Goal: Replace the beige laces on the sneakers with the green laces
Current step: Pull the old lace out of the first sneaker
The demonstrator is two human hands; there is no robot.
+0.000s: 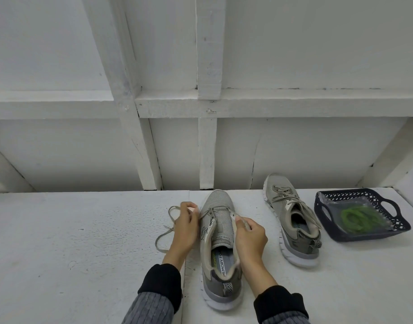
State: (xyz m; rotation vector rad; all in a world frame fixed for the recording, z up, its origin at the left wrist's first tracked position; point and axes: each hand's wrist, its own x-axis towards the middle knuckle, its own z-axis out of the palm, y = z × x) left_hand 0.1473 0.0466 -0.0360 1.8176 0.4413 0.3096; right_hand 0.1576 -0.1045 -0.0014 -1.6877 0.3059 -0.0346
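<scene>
Near sneaker [220, 249] at 6 o'clock is nearly unlaced: left hand [184, 226] pinches the beige lace [166, 226], loose toward 9; right hand [249, 237] grips the shoe's right eyelet edge, probably a lace end too. Second sneaker [292, 218] at 3 o'clock is fully laced; green laces [359, 218] sit untouched in the dark basket [401, 224] far right.

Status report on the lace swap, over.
Left hand pinching beige lace; right hand gripping near sneaker. Far sneaker still laced. Green laces in basket. Nothing blocking.
</scene>
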